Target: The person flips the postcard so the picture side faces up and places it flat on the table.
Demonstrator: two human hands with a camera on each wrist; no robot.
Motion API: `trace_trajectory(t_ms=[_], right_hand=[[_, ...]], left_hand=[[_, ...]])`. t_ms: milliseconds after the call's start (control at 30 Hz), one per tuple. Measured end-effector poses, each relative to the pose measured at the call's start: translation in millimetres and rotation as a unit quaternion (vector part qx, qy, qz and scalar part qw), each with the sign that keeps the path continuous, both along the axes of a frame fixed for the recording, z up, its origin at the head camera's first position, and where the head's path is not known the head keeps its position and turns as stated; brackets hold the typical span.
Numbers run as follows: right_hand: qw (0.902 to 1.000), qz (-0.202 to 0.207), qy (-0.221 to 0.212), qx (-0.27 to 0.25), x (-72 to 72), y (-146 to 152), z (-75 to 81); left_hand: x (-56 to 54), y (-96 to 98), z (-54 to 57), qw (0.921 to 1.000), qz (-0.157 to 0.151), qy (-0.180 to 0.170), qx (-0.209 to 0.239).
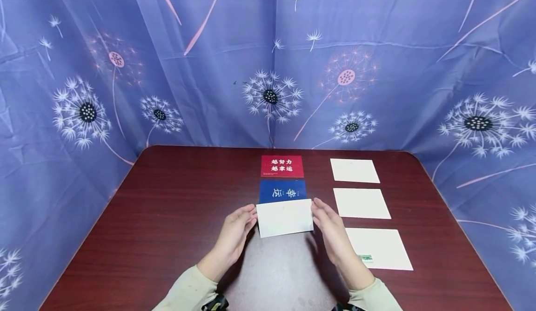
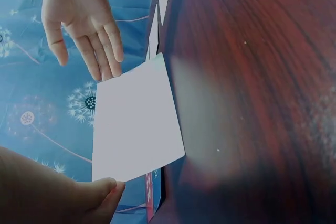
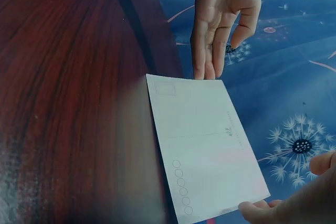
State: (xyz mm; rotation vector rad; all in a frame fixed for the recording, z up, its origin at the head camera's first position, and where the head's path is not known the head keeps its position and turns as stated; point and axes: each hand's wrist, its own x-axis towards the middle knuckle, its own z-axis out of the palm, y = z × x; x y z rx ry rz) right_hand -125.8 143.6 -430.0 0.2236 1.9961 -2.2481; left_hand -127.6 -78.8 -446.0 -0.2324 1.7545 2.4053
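Observation:
A white postcard (image 1: 285, 218) is held up tilted above the table, between my two hands. In the right wrist view the postcard (image 3: 205, 140) shows a stamp box, a dotted line and a row of small circles. The straight fingertips of my left hand (image 1: 232, 233) press its left edge; those of my right hand (image 1: 333, 231) press the opposite edge. Both thumbs stand away from the card. Behind it lies a blue card (image 1: 283, 190) with white characters, partly covered by the postcard in the head view.
A red card (image 1: 282, 166) with white characters lies beyond the blue one. To the right, a column of white cards holds a far card (image 1: 355, 170), a middle card (image 1: 362, 203) and a near card (image 1: 385, 250) with a small green picture. Patterned blue curtain (image 1: 209, 92) surrounds the dark red table (image 1: 167, 236).

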Motion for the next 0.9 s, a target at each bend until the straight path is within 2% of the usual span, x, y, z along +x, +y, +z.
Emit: trace_trajectory(t_ms=[300,433,600,700,900], right_hand=[[0.9987,-0.045,0.015,-0.020,2.4,2,5.4],[0.9976,-0.062,0.021,-0.021,2.9,2,4.2],[0.9959,-0.088,0.008,-0.018,1.6,4,-0.3],[0.9950,-0.099,0.003,-0.014,0.9,4,-3.3],[0.9949,-0.099,0.009,0.018,0.8,5,-9.5]], left_hand=[[1.8,2.0,6.1,0.9993,0.018,0.004,0.031],[1.7,3.2,3.7,0.9988,0.030,0.005,0.039],[0.7,2.8,-1.4,0.9980,0.050,0.002,0.037],[-0.1,1.6,-3.9,0.9980,0.060,-0.002,0.021],[-1.6,-1.0,-9.5,0.9972,0.054,-0.001,-0.051]])
